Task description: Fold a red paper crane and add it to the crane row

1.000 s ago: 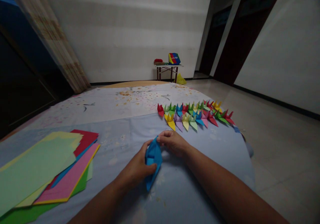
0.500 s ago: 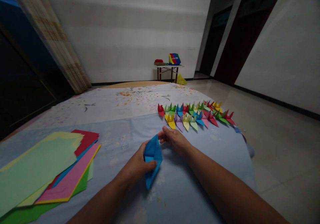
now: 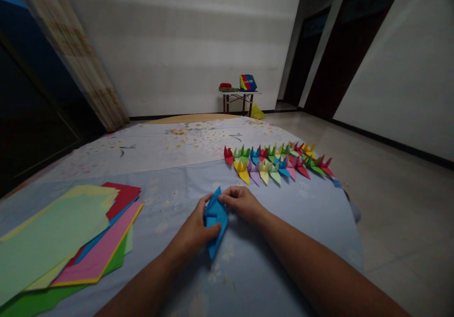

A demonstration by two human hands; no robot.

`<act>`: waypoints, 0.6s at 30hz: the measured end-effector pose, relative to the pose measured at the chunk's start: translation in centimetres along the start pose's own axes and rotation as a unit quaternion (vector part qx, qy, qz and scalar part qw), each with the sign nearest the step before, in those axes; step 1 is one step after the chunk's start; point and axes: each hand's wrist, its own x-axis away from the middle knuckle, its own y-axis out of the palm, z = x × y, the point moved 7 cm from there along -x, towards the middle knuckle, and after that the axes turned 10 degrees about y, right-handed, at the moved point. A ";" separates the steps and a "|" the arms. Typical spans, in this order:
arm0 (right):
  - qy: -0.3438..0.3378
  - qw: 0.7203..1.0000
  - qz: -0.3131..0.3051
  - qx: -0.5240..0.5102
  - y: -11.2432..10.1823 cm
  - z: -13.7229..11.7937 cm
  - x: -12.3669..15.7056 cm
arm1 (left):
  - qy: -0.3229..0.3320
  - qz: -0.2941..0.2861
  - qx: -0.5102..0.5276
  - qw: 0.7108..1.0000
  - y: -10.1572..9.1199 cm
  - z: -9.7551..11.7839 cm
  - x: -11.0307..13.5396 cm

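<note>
A partly folded blue paper piece (image 3: 215, 220) rests low over the pale blue sheet (image 3: 269, 269), held between both my hands. My left hand (image 3: 194, 232) grips its lower half, thumb pressed on the front. My right hand (image 3: 241, 202) pinches its upper tip with closed fingers. Beyond my right hand, several finished paper cranes (image 3: 276, 162) in many colours lie in two rows on the sheet.
A fanned stack of coloured paper sheets (image 3: 67, 234) lies at the left. A floral cloth (image 3: 170, 142) covers the far part of the surface. A small table (image 3: 238, 98) with colourful items stands by the far wall. Bare tiled floor (image 3: 397, 189) lies to the right.
The blue piece was raised and opened a little half a second ago; now it is lower and narrower, with my right hand's fingers back on its tip.
</note>
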 end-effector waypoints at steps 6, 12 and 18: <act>-0.014 1.000 -0.015 0.018 0.4 -0.5 0.2 | 0.012 0.008 -0.018 1.000 -0.2 -0.9 -0.2; -0.023 0.999 -0.019 0.019 0.4 -0.5 0.3 | 0.004 0.007 -0.002 1.000 -0.1 -1.1 -0.3; -0.018 1.000 -0.018 0.008 0.5 -0.7 0.4 | 0.007 0.009 -0.022 1.000 -0.3 -0.8 -0.2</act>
